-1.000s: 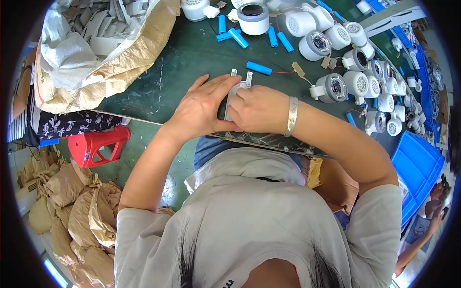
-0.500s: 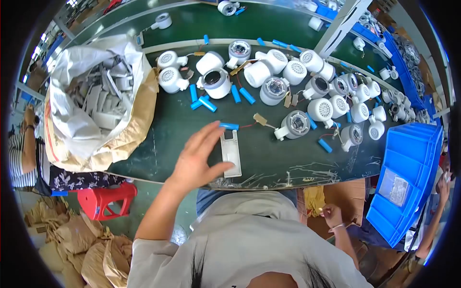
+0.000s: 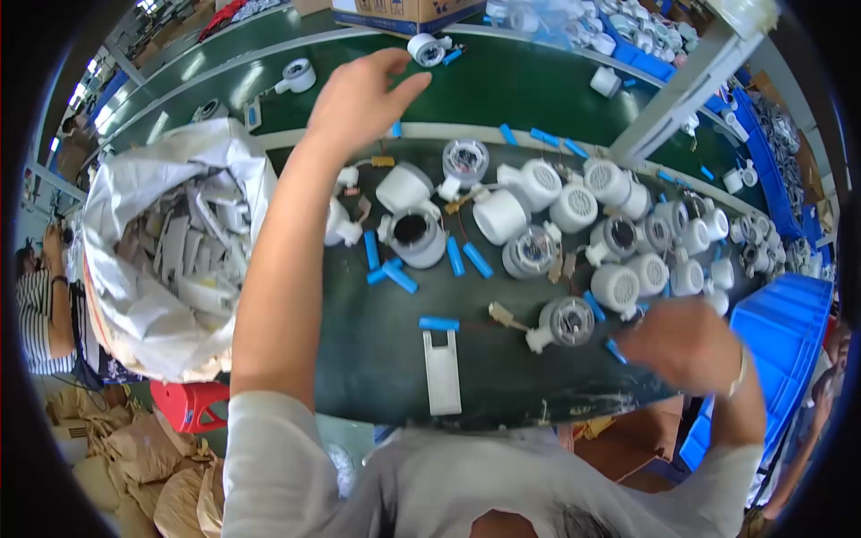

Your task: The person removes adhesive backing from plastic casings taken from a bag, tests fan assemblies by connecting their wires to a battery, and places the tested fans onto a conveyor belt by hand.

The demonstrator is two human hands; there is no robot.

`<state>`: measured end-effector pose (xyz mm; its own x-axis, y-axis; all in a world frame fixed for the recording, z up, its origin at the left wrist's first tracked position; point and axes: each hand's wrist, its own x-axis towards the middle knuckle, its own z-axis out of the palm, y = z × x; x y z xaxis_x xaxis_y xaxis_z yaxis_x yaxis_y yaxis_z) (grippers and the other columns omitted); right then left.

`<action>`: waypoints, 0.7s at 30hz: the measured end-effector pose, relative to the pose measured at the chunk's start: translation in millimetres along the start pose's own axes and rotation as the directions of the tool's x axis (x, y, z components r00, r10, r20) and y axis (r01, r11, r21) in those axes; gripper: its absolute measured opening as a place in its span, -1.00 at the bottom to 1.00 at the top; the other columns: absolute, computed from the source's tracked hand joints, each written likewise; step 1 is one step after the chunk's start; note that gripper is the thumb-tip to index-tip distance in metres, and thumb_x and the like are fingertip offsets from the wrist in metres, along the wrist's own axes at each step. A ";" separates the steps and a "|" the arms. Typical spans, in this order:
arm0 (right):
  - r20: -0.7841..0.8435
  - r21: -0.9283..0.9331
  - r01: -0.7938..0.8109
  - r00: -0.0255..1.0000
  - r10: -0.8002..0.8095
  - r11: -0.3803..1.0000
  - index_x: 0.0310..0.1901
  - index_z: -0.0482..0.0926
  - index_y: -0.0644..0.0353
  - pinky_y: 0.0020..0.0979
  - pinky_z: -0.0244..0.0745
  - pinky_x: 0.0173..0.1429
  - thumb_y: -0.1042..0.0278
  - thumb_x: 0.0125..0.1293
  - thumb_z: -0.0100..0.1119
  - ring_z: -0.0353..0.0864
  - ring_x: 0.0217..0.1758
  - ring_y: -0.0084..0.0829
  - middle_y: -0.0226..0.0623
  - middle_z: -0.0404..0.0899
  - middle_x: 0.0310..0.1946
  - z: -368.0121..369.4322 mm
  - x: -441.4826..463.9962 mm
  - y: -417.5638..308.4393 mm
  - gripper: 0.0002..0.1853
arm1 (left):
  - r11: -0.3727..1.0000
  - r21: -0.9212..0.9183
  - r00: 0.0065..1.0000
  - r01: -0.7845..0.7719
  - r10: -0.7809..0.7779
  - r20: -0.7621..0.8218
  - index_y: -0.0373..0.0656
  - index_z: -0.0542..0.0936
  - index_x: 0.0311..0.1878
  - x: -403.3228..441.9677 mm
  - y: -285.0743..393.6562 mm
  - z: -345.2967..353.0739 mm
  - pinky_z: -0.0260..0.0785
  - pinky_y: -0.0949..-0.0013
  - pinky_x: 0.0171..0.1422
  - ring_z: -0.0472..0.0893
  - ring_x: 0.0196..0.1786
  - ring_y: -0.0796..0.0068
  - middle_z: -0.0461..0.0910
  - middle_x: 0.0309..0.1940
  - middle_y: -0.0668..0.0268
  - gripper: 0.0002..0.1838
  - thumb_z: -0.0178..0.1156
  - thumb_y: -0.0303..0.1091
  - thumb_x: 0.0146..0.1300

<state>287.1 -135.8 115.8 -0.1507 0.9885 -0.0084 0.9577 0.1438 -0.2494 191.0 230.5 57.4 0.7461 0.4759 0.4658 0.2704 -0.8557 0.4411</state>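
Plastic cover (image 3: pixel 442 381) first, since it's right in front of me: long, flat, off-white, smooth-looking, with a squarish notch at the end away from me. It's lying on the dark green table (image 3: pixel 368 377) near my edge, and neither hand is on it. Blue battery (image 3: pixel 439 324), a short shiny cylinder, lies crosswise by the notch; can't tell if the two touch. Right of that there's a tan tab (image 3: pixel 504 315), then a round casing (image 3: pixel 570 322) with a clear ring on its face and a stubby white stem.

Now the fingers. Left hand (image 3: pixel 359 100) is stretched out toward the far belt (image 3: pixel 525 85), thumb and fingers spread with a good gap, nothing in them that I can see. The tips are near a small white casing (image 3: pixel 425 51), can't say if they touch it. Right hand (image 3: pixel 682 345) is one big blur, bracelet (image 3: pixel 741 372) at the wrist, with a second battery (image 3: pixel 615 351) poking out at its edge. Honestly can't tell how far open those fingers are or if they've got hold of anything.

Further out, a crowd of white casings (image 3: pixel 574 208), some with holey round grilles. Crinkly white sack (image 3: pixel 117 287) of pale plastic bits on my left, red stool (image 3: pixel 182 405) below, blue bin (image 3: pixel 780 323) on my right.
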 end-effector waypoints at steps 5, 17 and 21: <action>-0.147 -0.239 0.064 0.984 -0.101 0.969 -0.12 0.50 0.20 -0.23 0.41 0.06 0.45 0.10 0.16 0.45 0.03 -0.14 -0.16 0.47 -0.10 18.6 260.9 167.0 -0.73 | 0.925 0.350 0.939 0.145 -0.240 0.246 -0.27 0.53 -0.03 95.9 -112.8 71.5 0.40 0.19 0.04 0.58 -0.08 0.08 0.58 -0.16 0.02 -0.55 0.17 -0.11 0.13; -0.506 0.415 -0.092 0.804 0.313 0.905 -0.05 0.41 0.30 -0.37 0.48 -0.08 0.12 -0.19 0.48 0.58 -0.13 -0.26 -0.12 0.56 -0.19 35.4 395.6 263.6 -0.32 | 0.903 -0.263 0.935 0.340 -0.354 -0.004 -0.25 0.47 0.09 136.0 -145.2 70.0 0.32 0.32 0.07 0.54 -0.01 0.29 0.58 -0.06 0.19 -0.43 0.03 0.07 0.25; -0.441 0.868 0.258 0.795 0.417 0.424 0.06 0.36 0.18 -0.36 0.49 0.03 0.28 0.10 0.33 0.56 -0.11 -0.47 -0.26 0.50 -0.09 -26.3 306.9 171.2 -0.49 | 0.570 -0.738 0.929 0.360 -0.295 0.226 -0.19 0.35 0.21 117.0 -67.8 36.4 0.06 0.10 0.30 0.38 0.19 0.29 0.45 0.10 0.21 -0.23 -0.26 0.33 0.27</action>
<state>411.2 193.4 96.0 0.3878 0.8659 0.3160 0.1545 0.2770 -0.9484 282.0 336.8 54.0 0.7503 0.6484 0.1293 -0.0260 -0.1665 0.9857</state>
